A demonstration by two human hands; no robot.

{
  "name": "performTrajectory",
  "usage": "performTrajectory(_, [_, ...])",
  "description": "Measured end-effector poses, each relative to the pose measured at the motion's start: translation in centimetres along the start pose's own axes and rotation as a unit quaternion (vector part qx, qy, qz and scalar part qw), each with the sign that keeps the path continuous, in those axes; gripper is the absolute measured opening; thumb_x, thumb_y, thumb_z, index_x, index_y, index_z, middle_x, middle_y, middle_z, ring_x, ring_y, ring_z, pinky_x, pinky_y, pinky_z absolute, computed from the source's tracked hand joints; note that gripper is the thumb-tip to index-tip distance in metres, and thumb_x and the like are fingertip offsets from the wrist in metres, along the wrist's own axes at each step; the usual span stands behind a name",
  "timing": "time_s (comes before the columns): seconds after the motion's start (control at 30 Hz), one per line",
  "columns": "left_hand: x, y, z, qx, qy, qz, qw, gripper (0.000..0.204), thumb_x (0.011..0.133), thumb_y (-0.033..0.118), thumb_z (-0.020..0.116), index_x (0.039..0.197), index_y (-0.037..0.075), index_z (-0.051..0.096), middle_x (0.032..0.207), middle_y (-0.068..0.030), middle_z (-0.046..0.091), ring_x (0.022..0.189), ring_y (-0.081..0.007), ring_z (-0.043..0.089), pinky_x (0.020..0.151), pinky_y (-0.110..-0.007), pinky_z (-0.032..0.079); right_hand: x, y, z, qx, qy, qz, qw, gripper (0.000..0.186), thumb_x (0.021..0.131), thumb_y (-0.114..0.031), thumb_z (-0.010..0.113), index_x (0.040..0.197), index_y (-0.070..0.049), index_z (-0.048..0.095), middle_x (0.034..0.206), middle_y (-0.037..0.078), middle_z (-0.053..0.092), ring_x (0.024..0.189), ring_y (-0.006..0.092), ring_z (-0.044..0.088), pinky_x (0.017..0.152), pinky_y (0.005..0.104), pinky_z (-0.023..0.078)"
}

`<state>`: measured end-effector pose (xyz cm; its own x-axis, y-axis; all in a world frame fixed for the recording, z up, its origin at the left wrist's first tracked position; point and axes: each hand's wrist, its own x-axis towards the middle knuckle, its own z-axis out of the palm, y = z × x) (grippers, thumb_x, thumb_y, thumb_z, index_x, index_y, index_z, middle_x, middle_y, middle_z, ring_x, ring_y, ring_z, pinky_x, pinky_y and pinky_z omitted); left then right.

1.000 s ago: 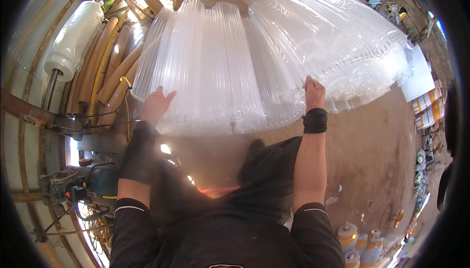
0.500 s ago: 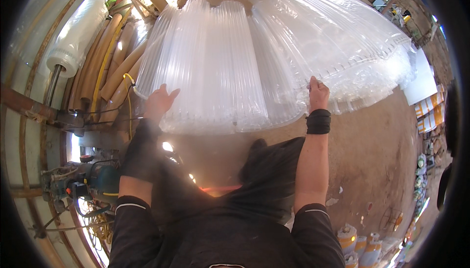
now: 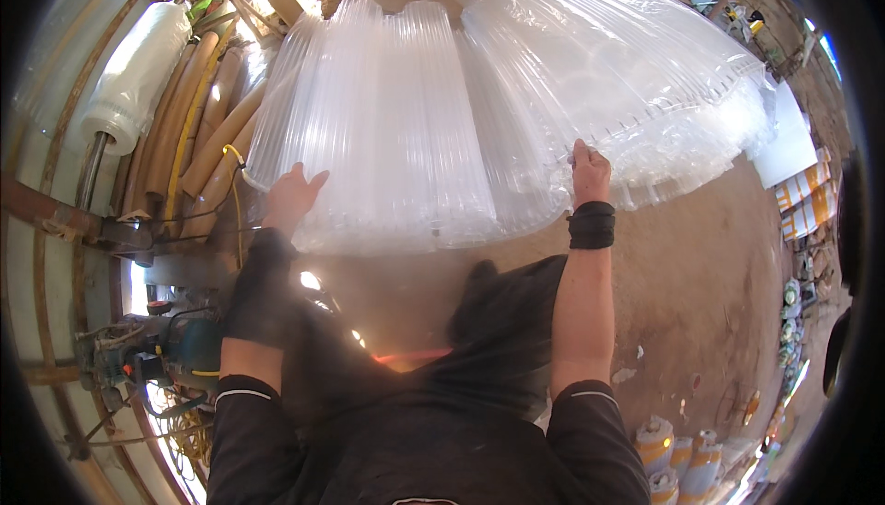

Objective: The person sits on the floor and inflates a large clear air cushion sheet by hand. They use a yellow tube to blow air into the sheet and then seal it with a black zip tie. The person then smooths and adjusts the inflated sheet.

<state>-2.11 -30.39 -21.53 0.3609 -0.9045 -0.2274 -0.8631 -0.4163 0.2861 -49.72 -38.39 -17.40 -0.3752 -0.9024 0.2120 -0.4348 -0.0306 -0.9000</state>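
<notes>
Two stacks of clear ribbed plastic bags spread out in front of me. My left hand [image 3: 293, 197] rests at the near left edge of the left stack [image 3: 396, 136], its fingers apart and its thumb out, grasping nothing. The right stack [image 3: 636, 62] is wider and fans toward the right, with a row of short dark marks along its near edge. At that stack's near left corner, my right hand [image 3: 590, 176] is closed in a pinch on the edge of a plastic bag. A dark band wraps the right wrist.
A roll of clear film [image 3: 138, 76] sits on a metal bar at the left, beside brown cardboard tubes [image 3: 175, 118]. A yellow air hose [image 3: 237, 196] hangs near my left hand. Below it stands a green compressor [image 3: 194, 344]. Wrapped rolls [image 3: 682, 459] stand at the lower right.
The whole view has shifted slightly, so everything appears a little further left. Both hands keep nearly the same places on the plastic, the left one spread and the right one pinching.
</notes>
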Motion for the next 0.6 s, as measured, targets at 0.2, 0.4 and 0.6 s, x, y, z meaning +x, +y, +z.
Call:
performTrajectory(0.2, [0.09,-0.29,0.35,-0.001,0.022,0.009,1.0,0.074,0.088,0.059,0.051,0.132,0.001,0.047,0.121,-0.0236,0.059,0.114,-0.0384,0.056,0.095,-0.046,0.044,0.06,0.19,-0.1,0.008,-0.003,-0.015,1.0,0.04,0.094,-0.028,0.058,0.068,0.002,0.058,0.061,-0.001,0.047,0.057,0.0089,0.037,0.053,0.0274,0.032])
performTrajectory(0.4, [0.1,-0.32,0.45,-0.001,0.016,0.005,1.0,0.074,0.088,0.06,0.05,0.134,0.001,0.047,0.123,-0.0243,0.058,0.116,-0.0387,0.055,0.096,-0.047,0.044,0.26,0.69,-0.17,0.0,0.0,-0.021,1.0,0.039,0.094,-0.027,0.058,0.067,0.001,0.057,0.062,-0.002,0.048,0.058,0.0084,0.037,0.053,0.027,0.032])
performTrajectory(0.6, [-0.22,-0.11,-0.02,0.002,0.006,-0.011,1.0,0.076,0.088,0.062,0.049,0.137,0.004,0.045,0.127,-0.025,0.056,0.121,-0.0382,0.052,0.098,-0.046,0.041,0.55,0.95,0.14,0.026,0.001,-0.007,1.0,0.036,0.095,-0.025,0.058,0.069,0.0,0.058,0.063,-0.003,0.048,0.058,0.0074,0.037,0.053,0.0258,0.031])
